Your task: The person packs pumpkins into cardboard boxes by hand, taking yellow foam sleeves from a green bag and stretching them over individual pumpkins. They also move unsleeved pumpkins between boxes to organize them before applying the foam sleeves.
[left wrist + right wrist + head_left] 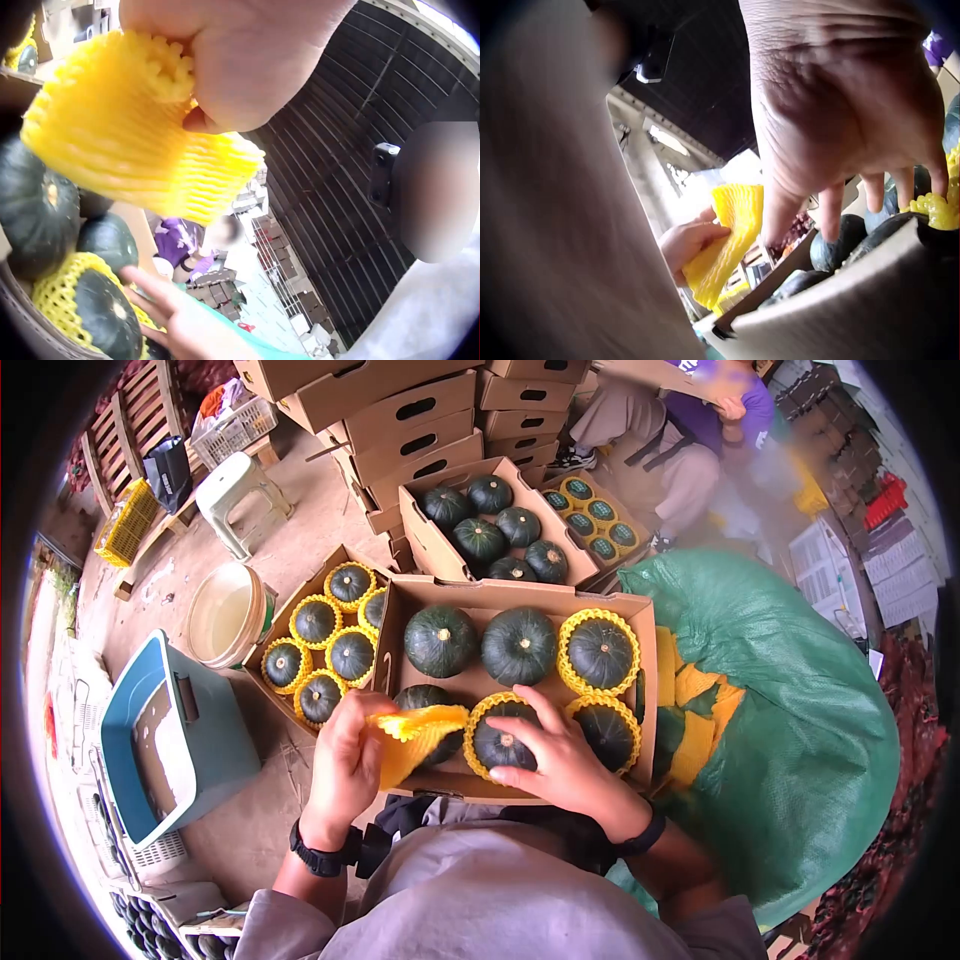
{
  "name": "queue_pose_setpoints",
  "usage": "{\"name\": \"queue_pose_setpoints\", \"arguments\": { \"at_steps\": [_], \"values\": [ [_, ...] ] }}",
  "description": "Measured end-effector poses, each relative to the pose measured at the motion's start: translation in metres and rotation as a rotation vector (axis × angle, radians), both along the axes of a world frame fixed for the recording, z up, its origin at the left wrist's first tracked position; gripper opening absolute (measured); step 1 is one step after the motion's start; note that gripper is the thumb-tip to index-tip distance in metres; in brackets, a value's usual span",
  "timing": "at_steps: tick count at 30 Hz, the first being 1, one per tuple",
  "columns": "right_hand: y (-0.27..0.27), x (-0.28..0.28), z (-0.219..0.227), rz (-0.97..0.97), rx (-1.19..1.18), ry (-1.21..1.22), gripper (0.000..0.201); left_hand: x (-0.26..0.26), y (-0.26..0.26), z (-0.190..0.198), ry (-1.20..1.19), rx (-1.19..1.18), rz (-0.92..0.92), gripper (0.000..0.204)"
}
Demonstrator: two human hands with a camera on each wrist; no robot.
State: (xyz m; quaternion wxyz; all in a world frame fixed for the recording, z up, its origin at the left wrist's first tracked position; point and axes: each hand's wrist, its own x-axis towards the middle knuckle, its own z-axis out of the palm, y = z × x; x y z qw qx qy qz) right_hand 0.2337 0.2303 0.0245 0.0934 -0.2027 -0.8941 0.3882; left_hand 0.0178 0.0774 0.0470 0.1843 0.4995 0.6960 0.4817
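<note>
My left hand (347, 755) pinches a flattened yellow foam net sleeve (425, 738), held above the front left of a cardboard box (640, 620). That sleeve (112, 142) fills much of the left wrist view. Partly hidden below it lies a bare dark green pumpkin (440, 748). My right hand (565, 760) spreads its fingers over a pumpkin (497, 745) wrapped in yellow netting, at the middle of the front row. Seen from the right wrist, its fingers (830, 214) point down, apart from each other. Two netted pumpkins fill the right column; two bare pumpkins (518, 646) sit behind.
Left stands a box of netted pumpkins (315, 622), with a bucket (226, 615) and blue tub (200, 745) beyond. Behind is a box of bare pumpkins (478, 540). A green sack (800, 730) with yellow sleeves (690, 750) lies right. Another person (690, 450) sits at the back.
</note>
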Motion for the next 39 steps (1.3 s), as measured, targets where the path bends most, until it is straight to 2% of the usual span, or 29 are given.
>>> {"name": "queue_pose_setpoints", "arguments": {
  "at_steps": [1,2,4,5,6,8,9,10,12,13,14,16,17,18,20,21,22,24,26,27,30,31,32,33,34,35,36,38,39],
  "values": [
    [0.002,0.000,0.007,-0.107,-0.183,0.162,0.046,0.007,0.003,0.005,-0.035,-0.007,-0.075,0.024],
    [-0.005,-0.004,0.015,-0.246,-0.569,0.431,0.037,0.017,0.008,0.009,-0.069,-0.014,-0.151,0.021],
    [-0.014,0.003,0.023,-0.208,-1.019,0.354,0.036,0.035,0.021,0.014,0.039,0.008,-0.236,0.027],
    [-0.021,0.005,0.027,-0.159,-0.695,0.311,0.034,0.040,0.025,0.016,0.025,-0.026,-0.220,0.028],
    [-0.023,0.005,0.039,-0.164,-0.599,0.252,0.031,0.042,0.027,0.017,0.011,-0.057,-0.205,0.029],
    [-0.020,0.011,0.043,-0.197,-0.876,0.204,0.030,0.032,0.030,0.020,0.146,-0.103,-0.319,0.032],
    [-0.016,0.015,0.041,-0.106,-0.887,0.169,0.029,0.027,0.034,0.022,0.216,-0.124,-0.377,0.034],
    [-0.011,0.016,0.042,-0.017,-0.891,0.136,0.029,0.024,0.042,0.020,0.277,0.041,-0.440,0.039],
    [-0.003,0.008,0.048,0.072,-0.487,-0.006,0.028,0.024,0.047,0.019,0.274,0.040,-0.605,0.039],
    [-0.007,0.002,0.041,0.059,-0.387,0.082,0.026,0.028,0.051,0.021,0.303,0.067,-0.645,0.039],
    [-0.008,-0.003,0.034,0.046,-0.282,0.170,0.024,0.031,0.057,0.022,0.358,0.195,-0.651,0.036],
    [-0.004,-0.014,0.050,-0.085,-0.340,0.212,0.020,0.034,0.057,0.031,0.369,0.209,-0.316,0.034],
    [-0.004,-0.020,0.041,-0.269,-0.387,0.399,0.020,0.044,0.058,0.044,0.598,0.254,-0.040,0.040],
    [-0.003,-0.024,0.041,-0.473,-0.302,0.541,0.024,0.055,0.057,0.049,0.700,0.203,0.120,0.060],
    [-0.008,-0.033,0.027,-0.638,-0.501,0.804,0.028,0.066,0.057,0.050,0.298,0.229,-0.108,0.076],
    [-0.011,-0.029,0.041,-0.489,-0.471,0.795,0.028,0.071,0.061,0.045,-0.070,0.260,-0.194,0.078],
    [-0.016,-0.033,0.034,-0.412,-0.260,0.722,0.024,0.064,0.065,0.029,-0.246,0.258,-0.245,0.058],
    [-0.002,-0.026,0.039,-0.332,0.125,0.804,0.020,0.048,0.057,0.021,-0.906,0.187,-0.255,0.033],
    [0.007,-0.025,0.031,-0.646,-0.246,0.835,0.024,0.034,0.046,0.024,-1.000,0.175,-0.559,0.020],
    [0.018,-0.029,0.026,-0.664,-0.494,0.916,0.021,0.029,0.040,0.023,-1.000,-0.012,-0.601,0.021],
    [0.020,-0.006,0.024,0.124,-1.941,0.700,0.034,0.043,0.056,0.030,-1.196,0.026,-0.146,0.024],
    [0.007,0.004,0.027,0.123,-1.710,0.752,0.048,0.039,0.055,0.016,-1.206,0.151,-0.167,0.027],
    [0.001,0.008,0.027,0.093,-1.699,0.859,0.048,0.037,0.051,0.005,-1.086,0.281,-0.262,0.035],
    [0.001,0.011,0.024,0.118,-1.566,0.871,0.050,0.043,0.056,0.018,-0.659,0.395,-0.239,0.037],
    [0.002,0.014,0.018,0.139,-1.436,0.878,0.051,0.038,0.049,0.023,-0.148,0.317,-0.250,0.038],
    [0.010,0.023,0.017,0.217,-1.213,0.706,0.052,0.034,0.042,0.028,0.351,0.302,-0.191,0.041],
    [0.014,0.023,0.013,0.101,-1.132,0.716,0.050,0.036,0.038,0.023,0.660,0.352,-0.107,0.030],
    [0.018,0.019,0.005,-0.124,-0.976,0.724,0.047,0.034,0.040,0.023,0.397,0.294,-0.217,0.018],
    [0.022,0.002,0.012,-0.363,-1.041,1.011,0.041,0.036,0.050,0.031,0.177,0.292,-0.344,0.012]
  ]
}}
